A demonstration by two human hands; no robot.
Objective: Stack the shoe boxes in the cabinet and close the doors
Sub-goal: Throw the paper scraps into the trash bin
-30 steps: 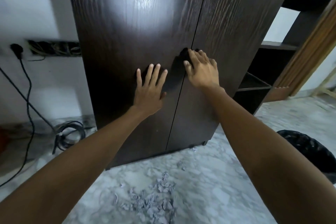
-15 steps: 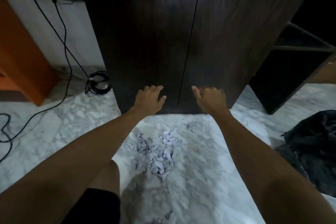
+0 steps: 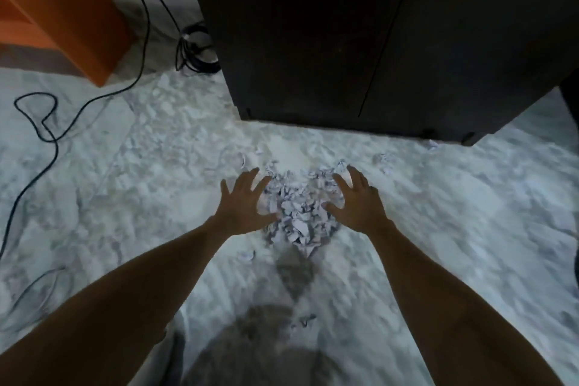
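I am holding my left hand (image 3: 247, 200) and right hand (image 3: 357, 202) spread, grasping nothing, either side of the paper scraps (image 3: 300, 213); the cabinet (image 3: 344, 41) is standing far, doors shut. I should scoop inward gently.

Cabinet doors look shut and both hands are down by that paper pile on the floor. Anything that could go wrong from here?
1. The left hand and right hand flank the pile of torn paper with spread fingers; a quick scoop would likely scatter pieces, and strays already lie nearby.
2. The black cable loops across the marble floor to the left, a possible snag when getting up.
3. The cabinet doors look closed, but no latch is visible; one might swing open.
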